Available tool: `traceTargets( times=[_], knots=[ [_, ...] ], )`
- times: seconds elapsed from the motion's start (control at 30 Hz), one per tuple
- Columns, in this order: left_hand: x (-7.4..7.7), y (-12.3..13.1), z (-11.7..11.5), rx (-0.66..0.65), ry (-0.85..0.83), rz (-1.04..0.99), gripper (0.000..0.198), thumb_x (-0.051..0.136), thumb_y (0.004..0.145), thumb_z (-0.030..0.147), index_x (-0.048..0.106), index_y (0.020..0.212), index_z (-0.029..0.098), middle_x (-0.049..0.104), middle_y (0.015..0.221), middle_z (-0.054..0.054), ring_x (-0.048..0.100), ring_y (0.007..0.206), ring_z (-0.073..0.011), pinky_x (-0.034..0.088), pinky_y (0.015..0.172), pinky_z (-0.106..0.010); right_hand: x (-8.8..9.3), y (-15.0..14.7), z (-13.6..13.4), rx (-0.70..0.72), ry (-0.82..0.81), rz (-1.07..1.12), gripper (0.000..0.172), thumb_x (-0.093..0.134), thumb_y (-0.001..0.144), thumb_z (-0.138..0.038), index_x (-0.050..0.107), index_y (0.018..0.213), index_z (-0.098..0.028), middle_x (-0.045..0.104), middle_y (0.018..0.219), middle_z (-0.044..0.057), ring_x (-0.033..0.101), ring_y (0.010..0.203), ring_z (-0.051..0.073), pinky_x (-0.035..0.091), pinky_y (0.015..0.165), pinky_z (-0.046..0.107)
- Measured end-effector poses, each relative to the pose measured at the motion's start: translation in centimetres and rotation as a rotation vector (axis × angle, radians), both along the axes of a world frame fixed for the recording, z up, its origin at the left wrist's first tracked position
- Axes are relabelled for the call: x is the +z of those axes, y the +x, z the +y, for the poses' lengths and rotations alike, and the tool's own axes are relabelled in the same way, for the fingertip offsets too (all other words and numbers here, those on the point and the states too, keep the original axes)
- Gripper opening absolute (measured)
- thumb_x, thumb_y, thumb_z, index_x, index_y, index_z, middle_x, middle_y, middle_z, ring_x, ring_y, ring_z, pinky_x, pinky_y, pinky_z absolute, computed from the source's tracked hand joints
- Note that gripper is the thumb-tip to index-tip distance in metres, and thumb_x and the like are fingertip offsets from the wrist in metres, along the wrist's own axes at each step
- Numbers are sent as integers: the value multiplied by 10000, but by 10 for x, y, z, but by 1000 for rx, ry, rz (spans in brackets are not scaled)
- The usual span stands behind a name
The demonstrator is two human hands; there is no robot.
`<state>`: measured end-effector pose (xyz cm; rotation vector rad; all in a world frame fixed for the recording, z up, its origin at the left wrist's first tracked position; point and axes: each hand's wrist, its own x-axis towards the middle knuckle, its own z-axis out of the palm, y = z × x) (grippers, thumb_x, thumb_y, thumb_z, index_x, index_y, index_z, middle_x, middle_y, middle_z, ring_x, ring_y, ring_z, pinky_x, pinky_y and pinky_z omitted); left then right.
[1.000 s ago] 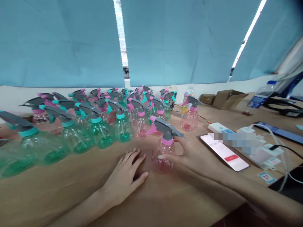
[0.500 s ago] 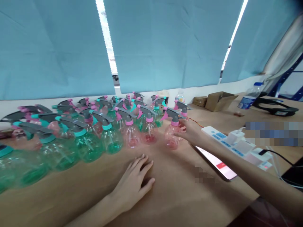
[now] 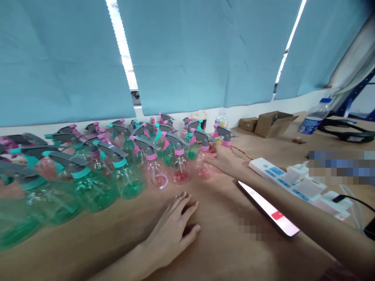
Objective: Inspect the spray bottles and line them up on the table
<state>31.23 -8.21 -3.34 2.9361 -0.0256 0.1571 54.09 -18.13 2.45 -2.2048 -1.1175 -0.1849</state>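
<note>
My right hand (image 3: pixel 227 160) reaches forward to a pink spray bottle (image 3: pixel 203 168) with a grey trigger head, its fingers curled against the bottle's right side. That bottle stands upright at the right end of the front row of several pink and green spray bottles (image 3: pixel 125 179). Nearer to me, my left hand (image 3: pixel 175 228) lies flat on the brown table (image 3: pixel 222 249), palm down, fingers spread and holding nothing.
A phone (image 3: pixel 269 208) with a lit screen lies under my right forearm. A white power strip (image 3: pixel 275 171) with plugs and cables sits to the right. A cardboard box (image 3: pixel 274 123) and a water bottle (image 3: pixel 313 117) stand at the back right. Blue blinds hang behind.
My right hand carried the pink bottle from just in front of me away to the right end of the front row. The left hand stayed flat on the table.
</note>
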Motion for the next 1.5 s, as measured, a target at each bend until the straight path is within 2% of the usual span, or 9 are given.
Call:
traceTargets(
  times=[0.2, 0.4, 0.57, 0.63, 0.7, 0.87, 1.07, 1.33, 1.5],
  knots=[
    [-2, 17, -9, -42, -11, -6, 476, 485, 921, 372, 455, 1336, 139, 371, 1432, -154, 276, 1344, -304, 291, 1058, -512, 0, 0, 7, -31, -4, -32, 362, 611, 733, -438, 570, 965, -162, 661, 938, 132, 620, 898, 333, 451, 717, 409],
    [-4, 30, -17, -61, -33, -12, 464, 482, 925, 374, 460, 1328, 145, 373, 1432, -154, 278, 1344, -301, 291, 1058, -512, -4, 1, -9, 15, 37, -34, 524, 624, 733, -497, 539, 1132, -168, 649, 1097, 127, 606, 1001, 293, 446, 833, 414],
    [-3, 31, -15, -61, -30, -7, 467, 499, 916, 390, 467, 1319, 156, 402, 1414, -146, 318, 1325, -302, 318, 1040, -515, -1, 12, -50, -23, 87, 66, 240, 593, 777, -446, 656, 819, -219, 708, 831, 44, 654, 719, 207, 483, 660, 333],
    [-2, 33, -14, -67, -25, 1, 457, 504, 915, 387, 474, 1311, 160, 418, 1402, -141, 331, 1317, -298, 328, 1034, -509, -1, 23, -61, -127, 107, 66, 266, 598, 763, -462, 664, 757, -204, 695, 747, 67, 639, 680, 238, 473, 662, 381],
    [-1, 36, -14, -66, -25, -3, 434, 512, 913, 370, 486, 1295, 164, 422, 1395, -138, 340, 1310, -298, 338, 1027, -504, -2, 35, -65, -204, 138, 77, 343, 599, 746, -504, 673, 799, -173, 699, 817, 117, 640, 748, 283, 465, 704, 430],
    [-1, 41, -20, -74, -76, -67, 353, 538, 898, 267, 512, 1238, 174, 405, 1388, -118, 379, 1282, -282, 362, 1022, -466, -8, 60, -48, -173, 242, 158, 506, 609, 726, -536, 645, 1060, -158, 667, 1082, 142, 624, 961, 288, 468, 792, 395],
    [4, 36, -29, -89, -145, -91, 321, 534, 897, 236, 504, 1214, 194, 406, 1359, -100, 424, 1242, -259, 383, 1014, -435, -12, 68, -25, -106, 310, 240, 426, 591, 761, -497, 684, 974, -140, 711, 963, 122, 650, 880, 252, 483, 724, 346],
    [8, 18, -32, -84, -255, -134, 287, 517, 885, 178, 509, 1167, 231, 439, 1342, -56, 433, 1237, -233, 375, 1021, -418, 17, 32, -70, -260, 380, 192, 395, 665, 683, -501, 697, 860, -149, 713, 822, 113, 660, 821, 294, 472, 702, 386],
    [3, 6, -29, 75, -358, -204, 528, 571, 856, 272, 333, 1327, 260, 440, 1361, -71, 422, 1251, -259, 343, 1035, -473, 25, -26, -82, -40, 327, 295, 341, 685, 699, -463, 698, 908, -194, 717, 847, 61, 662, 805, 248, 492, 691, 357]
  ],
)
